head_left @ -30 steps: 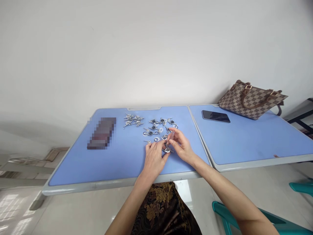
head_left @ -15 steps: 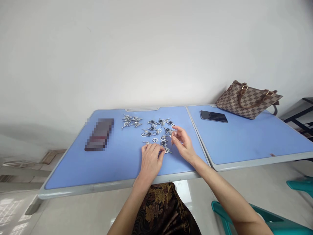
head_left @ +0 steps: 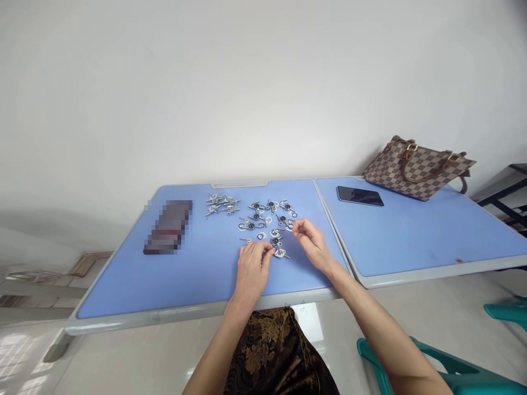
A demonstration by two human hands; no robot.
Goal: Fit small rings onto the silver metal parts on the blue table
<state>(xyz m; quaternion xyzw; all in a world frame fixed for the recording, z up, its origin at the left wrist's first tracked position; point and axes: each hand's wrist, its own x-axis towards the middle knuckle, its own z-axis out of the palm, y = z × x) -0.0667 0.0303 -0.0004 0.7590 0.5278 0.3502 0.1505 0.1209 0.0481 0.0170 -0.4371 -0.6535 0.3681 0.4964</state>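
Observation:
Several small metal parts, silver with black round centres, lie scattered on the blue table top (head_left: pixel 119 288). One group (head_left: pixel 222 204) lies to the left, and a larger group (head_left: pixel 265 216) lies in the middle. My left hand (head_left: pixel 252 267) rests on the table, its fingertips curled against the nearest parts, beside a silver part (head_left: pixel 280 252). Just to the right, my right hand (head_left: pixel 310 242) hovers with its fingertips bunched near the edge of the larger group. Those fingers hide whatever may lie between them.
A pixelated dark flat object (head_left: pixel 168 227) lies at the left of the table. On a second blue table (head_left: pixel 428 236) are a black phone (head_left: pixel 359 196) and a checkered handbag (head_left: pixel 418 175). Teal chair parts (head_left: pixel 395 356) stand low at right. Patterned clothing (head_left: pixel 280 351) shows below.
My right hand has dropped lower towards the parts, and the small clear piece once visible at its fingertips no longer shows. My left hand has barely moved.

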